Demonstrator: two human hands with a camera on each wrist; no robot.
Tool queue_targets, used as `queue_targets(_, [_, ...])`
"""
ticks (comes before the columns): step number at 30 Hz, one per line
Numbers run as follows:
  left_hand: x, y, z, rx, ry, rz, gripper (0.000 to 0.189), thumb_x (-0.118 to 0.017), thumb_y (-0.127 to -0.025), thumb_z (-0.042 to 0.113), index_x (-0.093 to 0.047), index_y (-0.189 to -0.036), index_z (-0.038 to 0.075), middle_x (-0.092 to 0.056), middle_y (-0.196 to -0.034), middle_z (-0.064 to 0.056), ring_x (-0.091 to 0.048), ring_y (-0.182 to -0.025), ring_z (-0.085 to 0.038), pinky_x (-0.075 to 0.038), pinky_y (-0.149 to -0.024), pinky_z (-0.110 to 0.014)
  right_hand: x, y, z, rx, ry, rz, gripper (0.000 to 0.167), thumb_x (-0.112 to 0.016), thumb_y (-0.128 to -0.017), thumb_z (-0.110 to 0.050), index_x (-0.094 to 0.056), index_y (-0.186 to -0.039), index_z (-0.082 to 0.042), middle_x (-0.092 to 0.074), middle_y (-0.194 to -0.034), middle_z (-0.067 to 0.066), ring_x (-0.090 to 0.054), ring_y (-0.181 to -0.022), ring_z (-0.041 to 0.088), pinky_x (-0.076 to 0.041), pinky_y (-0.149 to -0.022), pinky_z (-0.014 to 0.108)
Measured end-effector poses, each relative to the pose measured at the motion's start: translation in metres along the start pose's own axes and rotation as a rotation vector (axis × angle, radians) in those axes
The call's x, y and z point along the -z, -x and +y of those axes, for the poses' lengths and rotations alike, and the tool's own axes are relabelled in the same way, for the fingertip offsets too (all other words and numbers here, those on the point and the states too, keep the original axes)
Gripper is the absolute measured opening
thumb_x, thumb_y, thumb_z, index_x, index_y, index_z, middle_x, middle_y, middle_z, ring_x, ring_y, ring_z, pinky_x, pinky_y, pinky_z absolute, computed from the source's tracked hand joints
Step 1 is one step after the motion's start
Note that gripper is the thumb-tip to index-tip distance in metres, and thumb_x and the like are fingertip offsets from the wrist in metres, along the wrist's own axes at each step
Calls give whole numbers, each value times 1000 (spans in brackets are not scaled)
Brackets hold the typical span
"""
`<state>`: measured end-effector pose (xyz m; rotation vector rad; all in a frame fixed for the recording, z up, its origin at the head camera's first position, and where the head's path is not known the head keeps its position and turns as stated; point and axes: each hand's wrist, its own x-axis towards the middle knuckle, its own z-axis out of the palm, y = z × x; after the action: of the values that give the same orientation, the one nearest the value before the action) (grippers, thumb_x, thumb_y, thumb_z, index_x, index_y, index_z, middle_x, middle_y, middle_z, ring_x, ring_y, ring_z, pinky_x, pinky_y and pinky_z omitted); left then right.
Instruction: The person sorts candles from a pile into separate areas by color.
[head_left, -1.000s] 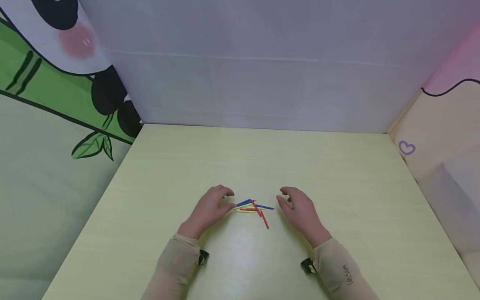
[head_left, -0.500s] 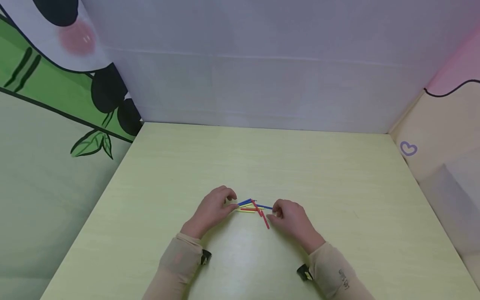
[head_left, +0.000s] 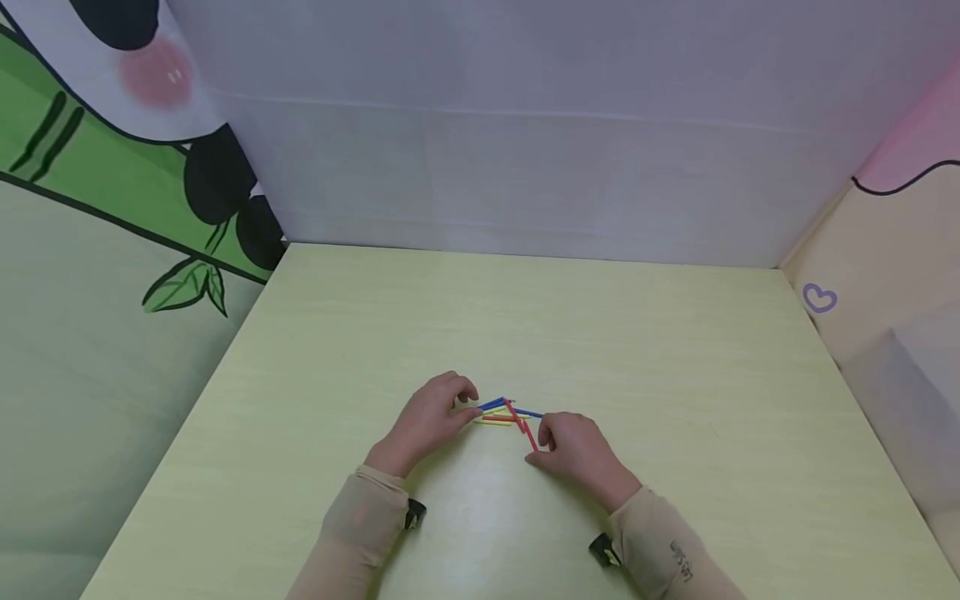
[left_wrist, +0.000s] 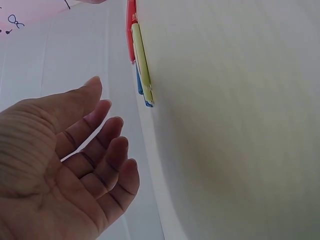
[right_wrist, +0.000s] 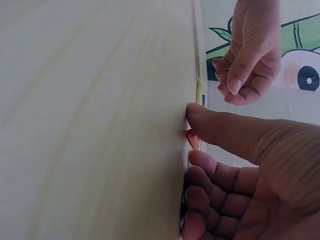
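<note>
- A small loose pile of thin red, yellow and blue sticks point(head_left: 497, 415), material hard to tell, lies on the table; the sticks cross and overlap one another.
- One straight red stick point(head_left: 529, 435) slants out of the pile's near right side towards the person; a slim blue stick point(head_left: 528, 412) points right.
- The right hand point(head_left: 583, 452) is at the red stick's near end. Its thumb and forefinger stand apart on either side of that end, with no firm pinch visible; whether either touches it, I cannot tell.
- The left hand point(head_left: 427, 422) hovers just beside the pile's left end, fingers loosely bent, thumb apart from them, holding nothing.
- The step in hand seems to be taking the red stick; the next move probably calls for closing thumb and forefinger on its tip and lifting without dragging its neighbours.
- Around them spreads the pale yellow-green wood-grain table point(head_left: 480, 325), with a plain greyish-lilac backdrop point(head_left: 525, 183) behind.
</note>
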<state>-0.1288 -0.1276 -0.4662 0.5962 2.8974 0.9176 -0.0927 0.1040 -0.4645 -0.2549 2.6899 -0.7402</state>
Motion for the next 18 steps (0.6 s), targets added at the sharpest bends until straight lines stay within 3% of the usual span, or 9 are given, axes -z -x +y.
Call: queue_targets(18, [4, 0, 2, 0, 16, -1, 13, -77, -85, 18, -66, -90, 14, -56, -85, 3, -52, -80, -14, -46, -74, -33, 1, 3, 1, -7, 68, 60, 25, -80, -81, -24, -60, -69, -14, -52, -64, -4, -46, -64, 16, -40, -62, 30])
